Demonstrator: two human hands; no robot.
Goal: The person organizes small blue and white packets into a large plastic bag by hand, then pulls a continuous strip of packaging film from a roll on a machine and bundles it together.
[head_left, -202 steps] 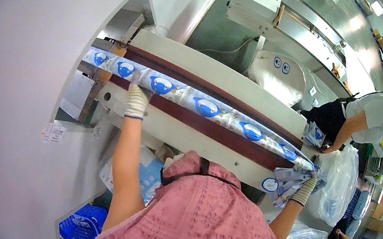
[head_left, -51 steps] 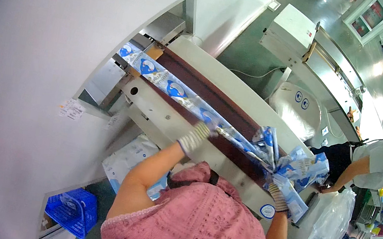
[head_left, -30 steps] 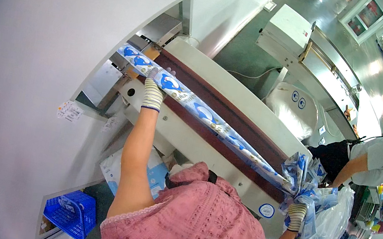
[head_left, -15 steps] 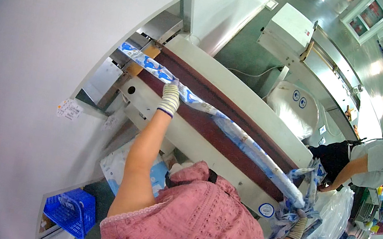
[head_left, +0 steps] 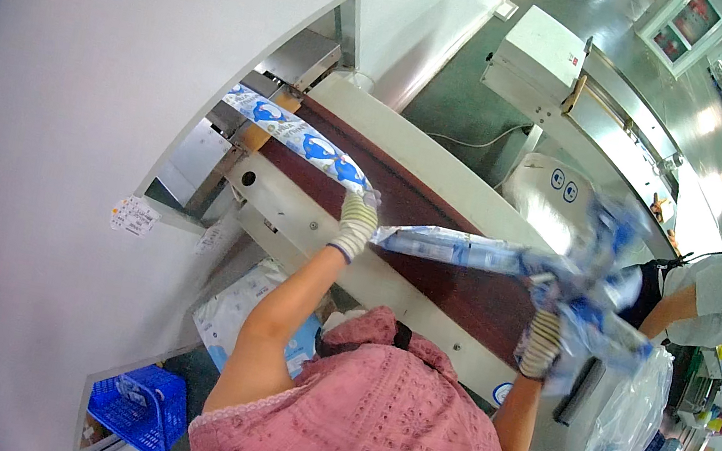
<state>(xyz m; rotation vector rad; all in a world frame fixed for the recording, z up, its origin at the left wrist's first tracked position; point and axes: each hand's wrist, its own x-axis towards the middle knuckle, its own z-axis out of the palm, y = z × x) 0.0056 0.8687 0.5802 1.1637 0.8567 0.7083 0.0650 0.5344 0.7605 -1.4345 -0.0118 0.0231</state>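
A long strip of white-and-blue printed plastic film (head_left: pixel 312 148) comes out of a wall opening and runs above the maroon conveyor belt (head_left: pixel 428 280). My left hand (head_left: pixel 357 223), in a striped knit glove, is closed round the strip, which bends there. From that hand the film stretches to my right hand (head_left: pixel 542 342), in a similar glove, at the right end of the belt. My right hand is closed on a loose crumpled bunch of the same film (head_left: pixel 603 290); the bunch is smeared by motion and partly hides the fingers.
Pale rails edge the belt; the far rail (head_left: pixel 397 126) lies beyond it. A co-worker in a light shirt (head_left: pixel 721 291) bends at the right, near a clear plastic bag (head_left: pixel 623 427). A blue basket (head_left: pixel 145 404) sits lower left. Another machine (head_left: pixel 538 54) stands behind.
My left hand has moved right and a little down along the belt with the film. My right hand has come up and left, swinging the crumpled film over the belt's end.
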